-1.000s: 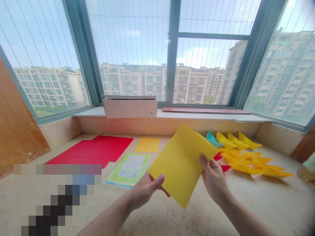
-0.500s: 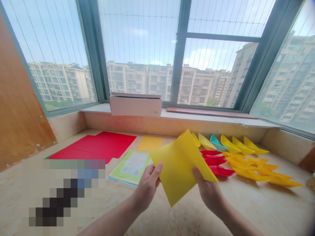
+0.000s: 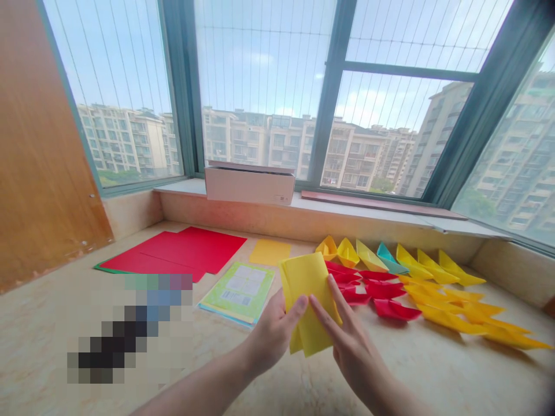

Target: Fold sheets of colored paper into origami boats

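Note:
A sheet of yellow paper, folded over on itself, is held up above the surface in front of me. My left hand pinches its left side, the thumb lying on the front face and the other fingers mostly hidden behind. Against the right side, my right hand grips the folded paper, two fingers stretched over its front and the rest out of sight. Just beyond it are rows of folded paper boats: red boats, yellow-orange boats and a teal boat.
Red sheets lie at the left, near a flat yellow sheet and a green printed packet. A white box stands on the window sill. A pixelated patch hides something at the lower left.
The yellow paper has gone from a wide, partly opened sheet to a narrower folded piece. My right hand has moved left onto its front. The view has shifted slightly.

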`<state>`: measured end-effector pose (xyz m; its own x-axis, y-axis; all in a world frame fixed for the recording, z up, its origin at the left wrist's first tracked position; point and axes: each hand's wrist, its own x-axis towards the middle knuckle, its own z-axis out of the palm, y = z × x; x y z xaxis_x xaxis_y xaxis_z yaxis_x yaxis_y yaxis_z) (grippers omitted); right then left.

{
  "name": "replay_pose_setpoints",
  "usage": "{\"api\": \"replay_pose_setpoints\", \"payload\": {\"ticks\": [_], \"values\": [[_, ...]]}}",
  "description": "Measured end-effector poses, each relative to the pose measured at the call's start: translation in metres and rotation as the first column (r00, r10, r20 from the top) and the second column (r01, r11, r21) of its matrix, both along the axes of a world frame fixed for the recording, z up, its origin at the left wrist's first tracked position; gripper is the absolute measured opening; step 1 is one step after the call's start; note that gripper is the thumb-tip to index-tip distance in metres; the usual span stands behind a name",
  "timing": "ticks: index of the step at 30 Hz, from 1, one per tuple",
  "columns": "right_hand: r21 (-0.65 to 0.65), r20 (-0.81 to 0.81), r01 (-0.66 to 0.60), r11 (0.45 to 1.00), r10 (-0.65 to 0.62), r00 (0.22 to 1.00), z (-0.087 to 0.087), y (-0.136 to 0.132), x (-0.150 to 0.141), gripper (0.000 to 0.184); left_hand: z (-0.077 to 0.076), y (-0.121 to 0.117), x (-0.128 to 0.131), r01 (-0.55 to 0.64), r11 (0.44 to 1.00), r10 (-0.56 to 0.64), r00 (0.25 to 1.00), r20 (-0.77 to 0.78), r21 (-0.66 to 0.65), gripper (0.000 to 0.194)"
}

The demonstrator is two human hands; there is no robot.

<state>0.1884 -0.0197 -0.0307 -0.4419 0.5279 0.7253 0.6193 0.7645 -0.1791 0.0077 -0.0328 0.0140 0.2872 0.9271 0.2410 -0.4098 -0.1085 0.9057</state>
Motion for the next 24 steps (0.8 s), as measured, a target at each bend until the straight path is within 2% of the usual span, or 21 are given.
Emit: {"api": "replay_pose_setpoints", "payload": {"ticks": [2,5,7,11,13,15,17,19,21,22,24], "values": [[0.059,0.037,0.003,0.998,-0.005,0.999,0.000,-0.001,-0.003,0.095,-0.001,-0.001,0.001,-0.051,0.997,0.055,0.995,-0.080,0.054,0.049],[0.091,0.087,0.012,0.996,-0.020,0.996,0.002,-0.004,-0.006,0.096,-0.004,0.001,0.002,-0.092,0.993,0.100,0.988,-0.121,0.067,0.047],[0.080,0.117,-0.001,0.997,-0.008,0.993,0.005,-0.007,-0.006,0.094,-0.005,0.005,0.000,-0.155,0.986,0.163,0.979,-0.127,0.068,0.046],[-0.025,0.118,-0.120,0.992,0.122,0.985,0.006,-0.013,-0.003,0.084,-0.002,0.012,-0.009,-0.351,0.930,0.365,0.915,-0.171,0.109,0.044],[-0.117,-0.029,-0.154,0.981,0.152,0.988,0.007,-0.013,-0.001,0.078,-0.001,0.014,-0.012,-0.361,0.925,0.378,0.902,-0.206,0.119,0.043],[-0.245,-0.304,-0.181,0.953,0.102,0.947,0.009,-0.010,0.001,0.068,-0.001,0.012,-0.013,-0.300,0.946,0.321,0.918,-0.235,0.119,0.043],[-0.389,-0.575,-0.291,0.874,0.017,0.818,0.015,-0.005,0.002,0.053,-0.003,0.009,-0.010,-0.188,0.977,0.209,0.942,-0.261,0.104,0.043],[-0.501,-0.720,-0.474,0.725,-0.045,0.692,0.022,0.000,0.002,0.045,-0.004,0.004,-0.007,-0.071,0.995,0.090,0.956,-0.281,0.075,0.043],[-0.531,-0.794,-0.607,0.591,-0.097,0.601,0.026,0.003,0.002,0.042,-0.004,0.000,-0.004,-0.001,0.999,0.015,0.959,-0.283,0.049,0.041],[-0.525,-0.818,-0.647,0.553,-0.117,0.563,0.026,0.004,0.002,0.041,-0.004,-0.001,-0.003,0.017,0.999,-0.006,0.960,-0.278,0.038,0.040],[-0.500,-0.852,-0.690,0.524,-0.152,0.501,0.023,0.005,0.002,0.037,-0.003,-0.002,-0.001,0.032,0.999,-0.025,0.966,-0.258,0.022,0.039]]}}
